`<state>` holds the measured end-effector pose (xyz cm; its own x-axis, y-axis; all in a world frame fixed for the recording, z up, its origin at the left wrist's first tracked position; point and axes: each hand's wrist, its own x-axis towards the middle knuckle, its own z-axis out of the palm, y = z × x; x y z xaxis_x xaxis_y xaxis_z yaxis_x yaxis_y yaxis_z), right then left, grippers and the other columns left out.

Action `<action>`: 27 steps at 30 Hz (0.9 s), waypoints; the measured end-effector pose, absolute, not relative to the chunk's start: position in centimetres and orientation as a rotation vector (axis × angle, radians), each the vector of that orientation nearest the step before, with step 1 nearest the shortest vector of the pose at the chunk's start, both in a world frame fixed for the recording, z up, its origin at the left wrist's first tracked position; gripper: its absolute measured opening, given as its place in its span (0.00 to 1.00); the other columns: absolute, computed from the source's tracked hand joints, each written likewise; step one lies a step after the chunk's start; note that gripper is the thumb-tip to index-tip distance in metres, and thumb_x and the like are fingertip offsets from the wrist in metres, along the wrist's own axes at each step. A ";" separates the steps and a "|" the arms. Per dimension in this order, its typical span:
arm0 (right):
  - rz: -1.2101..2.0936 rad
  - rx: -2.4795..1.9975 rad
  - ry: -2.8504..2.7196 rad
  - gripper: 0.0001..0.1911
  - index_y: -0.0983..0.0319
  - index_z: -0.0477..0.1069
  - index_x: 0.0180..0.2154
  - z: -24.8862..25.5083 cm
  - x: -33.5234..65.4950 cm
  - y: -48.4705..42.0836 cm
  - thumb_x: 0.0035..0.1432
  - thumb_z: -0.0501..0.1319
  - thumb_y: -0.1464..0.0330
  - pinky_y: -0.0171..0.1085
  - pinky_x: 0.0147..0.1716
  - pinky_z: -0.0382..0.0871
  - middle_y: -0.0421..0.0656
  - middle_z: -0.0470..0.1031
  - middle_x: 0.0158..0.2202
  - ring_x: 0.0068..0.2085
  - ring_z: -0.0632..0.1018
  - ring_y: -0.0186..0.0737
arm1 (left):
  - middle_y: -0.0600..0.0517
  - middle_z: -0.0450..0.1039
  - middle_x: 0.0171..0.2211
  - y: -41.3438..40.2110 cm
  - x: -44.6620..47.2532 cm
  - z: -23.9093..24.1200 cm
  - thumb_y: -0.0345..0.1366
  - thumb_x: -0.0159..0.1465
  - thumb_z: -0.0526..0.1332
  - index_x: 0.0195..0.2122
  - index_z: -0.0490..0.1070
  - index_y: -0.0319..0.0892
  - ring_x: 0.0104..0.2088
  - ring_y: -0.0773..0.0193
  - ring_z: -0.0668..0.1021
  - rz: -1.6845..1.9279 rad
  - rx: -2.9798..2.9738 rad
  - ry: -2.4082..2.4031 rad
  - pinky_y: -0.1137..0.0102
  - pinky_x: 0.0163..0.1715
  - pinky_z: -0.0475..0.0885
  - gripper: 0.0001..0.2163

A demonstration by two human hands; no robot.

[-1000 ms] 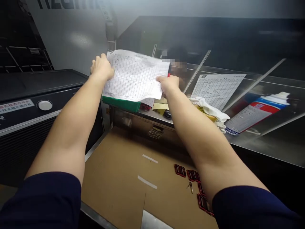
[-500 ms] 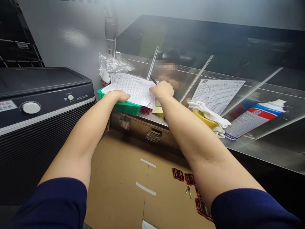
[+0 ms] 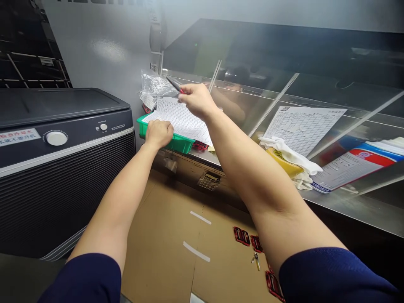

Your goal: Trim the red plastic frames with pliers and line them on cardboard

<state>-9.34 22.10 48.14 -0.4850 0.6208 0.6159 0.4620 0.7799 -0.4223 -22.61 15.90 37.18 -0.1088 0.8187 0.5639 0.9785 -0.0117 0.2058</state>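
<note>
At far left stands a dark cabinet unit (image 3: 63, 176) with a white knob (image 3: 56, 138) on its top panel, clear of both hands. The left hand (image 3: 159, 133) is extended forward, fingers curled under into a loose fist, and rests on the near left corner of the sheet (image 3: 186, 122). Whether the fingers pinch the paper's edge cannot be told. The sheet, a printed grid form, lies flat on top of the green tray (image 3: 178, 145), which sits at the left end of the steel shelf (image 3: 347, 202). The sheet's long axis runs from the far left, by the crumpled plastic bag (image 3: 154, 85), toward the near right. The pen (image 3: 174, 84) is held above the sheet's far edge, tip angled up and to the left, clear of the paper. The right hand (image 3: 195, 100) grips it between thumb and fingers and is raised off the sheet. The left hand is therefore the nearer one, in contact with the sheet, and the right hand is above the sheet and apart from it. Farther right on the shelf are a second form (image 3: 303, 128), white gloves (image 3: 292, 155) draped over a yellow roll (image 3: 284, 166), and a spray can (image 3: 353, 164) on its side, all well apart from the hands. Below, red clips (image 3: 242, 235) and keys (image 3: 256, 260) lie on the cardboard (image 3: 164, 235).
</note>
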 end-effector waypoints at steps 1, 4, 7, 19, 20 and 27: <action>0.318 -0.803 -2.189 0.14 0.67 0.78 0.46 47.6 -9.1 22.3 0.60 0.58 0.74 0.39 0.48 0.70 0.42 0.73 0.34 0.41 0.74 0.41 | 0.39 0.81 0.41 15.9 -22.7 37.0 0.37 0.69 0.47 0.36 0.79 0.40 0.47 0.46 0.77 -0.825 -1.901 -1.974 0.56 0.48 0.64 0.19; 0.383 -0.841 -2.178 0.17 0.65 0.79 0.48 46.0 -8.4 22.8 0.57 0.61 0.75 0.40 0.48 0.70 0.42 0.76 0.37 0.41 0.75 0.41 | 0.40 0.81 0.40 16.1 -22.9 36.6 0.37 0.70 0.48 0.34 0.77 0.41 0.47 0.46 0.77 -0.890 -1.918 -1.960 0.54 0.50 0.63 0.18; 0.227 -0.982 -2.236 0.18 0.62 0.77 0.53 45.2 -8.7 23.0 0.63 0.59 0.74 0.42 0.54 0.69 0.43 0.78 0.45 0.48 0.77 0.43 | 0.40 0.80 0.41 16.7 -22.9 36.2 0.36 0.70 0.48 0.35 0.75 0.41 0.49 0.45 0.76 -0.953 -1.901 -1.953 0.53 0.51 0.64 0.16; -0.042 -0.610 -2.221 0.14 0.58 0.80 0.47 41.9 4.1 5.7 0.71 0.56 0.63 0.44 0.56 0.70 0.45 0.79 0.48 0.51 0.77 0.45 | 0.32 0.58 0.66 9.2 -20.5 27.0 0.37 0.64 0.57 0.57 0.62 0.37 0.69 0.48 0.60 -1.742 -1.527 -1.757 0.52 0.70 0.53 0.21; 0.067 -0.598 -2.313 0.13 0.57 0.80 0.47 38.5 6.9 3.2 0.70 0.57 0.63 0.42 0.53 0.72 0.44 0.79 0.46 0.48 0.78 0.44 | 0.33 0.61 0.65 7.1 -19.3 24.5 0.38 0.64 0.56 0.57 0.63 0.37 0.69 0.49 0.62 -1.773 -1.575 -1.785 0.53 0.70 0.55 0.20; 1.325 -2.091 -2.072 0.11 0.63 0.78 0.31 12.3 21.4 -15.2 0.66 0.61 0.67 0.39 0.39 0.73 0.44 0.78 0.30 0.35 0.80 0.44 | 0.44 0.78 0.47 -5.7 -9.7 9.3 0.44 0.66 0.55 0.44 0.72 0.44 0.52 0.54 0.79 -1.783 -2.455 -2.623 0.59 0.60 0.71 0.12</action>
<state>21.35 -15.17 12.33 -0.1586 0.7948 -0.5858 0.8652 -0.1739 -0.4702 -9.72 -5.75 9.27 -0.0288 0.9982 -0.0520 0.3191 0.0585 0.9459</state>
